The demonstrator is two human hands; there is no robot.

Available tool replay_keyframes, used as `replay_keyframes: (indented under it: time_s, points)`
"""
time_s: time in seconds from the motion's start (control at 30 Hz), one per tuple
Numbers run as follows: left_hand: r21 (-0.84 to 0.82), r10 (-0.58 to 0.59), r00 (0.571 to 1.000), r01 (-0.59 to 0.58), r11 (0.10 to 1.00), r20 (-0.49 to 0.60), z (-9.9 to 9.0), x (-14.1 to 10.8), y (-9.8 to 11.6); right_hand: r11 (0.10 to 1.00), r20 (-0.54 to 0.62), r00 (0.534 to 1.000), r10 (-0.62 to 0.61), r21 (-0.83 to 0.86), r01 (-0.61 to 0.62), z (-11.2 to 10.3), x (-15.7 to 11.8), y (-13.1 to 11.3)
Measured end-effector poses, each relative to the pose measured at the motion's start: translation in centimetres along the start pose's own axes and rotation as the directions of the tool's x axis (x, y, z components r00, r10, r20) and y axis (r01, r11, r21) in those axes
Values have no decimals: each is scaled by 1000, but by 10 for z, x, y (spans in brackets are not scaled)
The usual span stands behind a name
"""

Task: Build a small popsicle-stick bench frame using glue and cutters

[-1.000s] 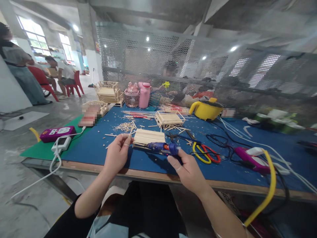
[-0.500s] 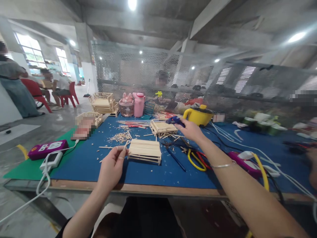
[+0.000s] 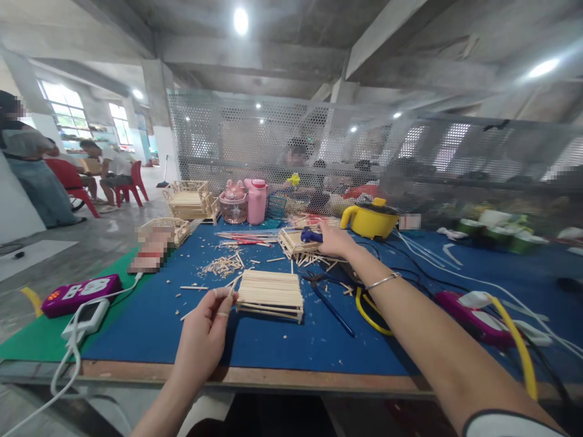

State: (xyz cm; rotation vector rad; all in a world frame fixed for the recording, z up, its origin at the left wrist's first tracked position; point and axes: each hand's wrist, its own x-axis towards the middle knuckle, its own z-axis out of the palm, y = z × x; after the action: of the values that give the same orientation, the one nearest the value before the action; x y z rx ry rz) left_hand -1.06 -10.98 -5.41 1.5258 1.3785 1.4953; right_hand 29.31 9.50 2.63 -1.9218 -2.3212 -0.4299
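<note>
My left hand (image 3: 207, 331) is closed in a pinch on a thin wooden stick (image 3: 234, 284), beside the left corner of a small slatted wooden platform (image 3: 270, 287) lying on the blue mat. Farther back, my right hand (image 3: 334, 238) is closed around what looks like a dark blue glue gun (image 3: 312, 235). This tool is over a second small wooden frame (image 3: 291, 243), and I cannot tell whether they touch. Blue-handled pliers (image 3: 330, 306) lie right of the platform. A pile of short stick pieces (image 3: 223, 265) is behind my left hand.
Stacked wooden frames (image 3: 189, 203), a pink bottle (image 3: 256, 201) and a yellow pot (image 3: 370, 220) stand at the back. A phone (image 3: 152, 249) and purple power strips (image 3: 79, 294) with white cables lie at the sides. Yellow loop handles (image 3: 371, 315) sit under my right forearm.
My right hand has moved slightly left with the blue tool, over the rear frame. The left hand keeps its pinch by the platform. The camera view has shifted a little.
</note>
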Motion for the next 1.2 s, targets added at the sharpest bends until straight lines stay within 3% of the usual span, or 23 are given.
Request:
replay_keyframes:
  time_s: [0.23, 0.37, 0.43, 0.53, 0.6, 0.67, 0.77, 0.87, 0.97, 1.2]
  points:
    - [72, 30, 1000, -30, 997, -6, -1, 0, 0, 993, -28, 995, 97, -59, -99, -2, -8, 10]
    - [301, 226, 971, -192, 934, -83, -2, -2, -3, 988, -18, 990, 139, -58, -140, -7, -13, 8]
    - [431, 402, 913, -334, 838, -74, -1, -3, -2, 988, -42, 989, 139, -58, -141, -13, -24, 2]
    - [546, 623, 777, -564, 620, 94, 4, -4, 7, 985, -152, 977, 147, -63, -158, -25, -54, -15]
    - [559, 687, 691, -669, 490, 224, 11, -2, 15, 987, -278, 947, 158, 21, -158, -31, -84, -30]
    - [566, 694, 657, -705, 426, 296, 20, 1, 24, 972, -316, 942, 114, 230, -40, -34, -117, -47]
    - [598, 647, 677, -694, 401, 351, 30, 5, 30, 821, -401, 912, -81, 492, 289, -29, -161, -69]
    - [628, 604, 708, -667, 401, 366, 37, 5, 30, 712, -500, 842, -203, 515, 477, -18, -185, -82]
    - [627, 589, 720, -659, 416, 366, 42, 3, 28, 678, -524, 823, -219, 524, 515, -10, -188, -86]
    - [630, 527, 776, -609, 482, 346, 53, 0, 29, 683, -522, 828, -206, 529, 503, -5, -180, -89]
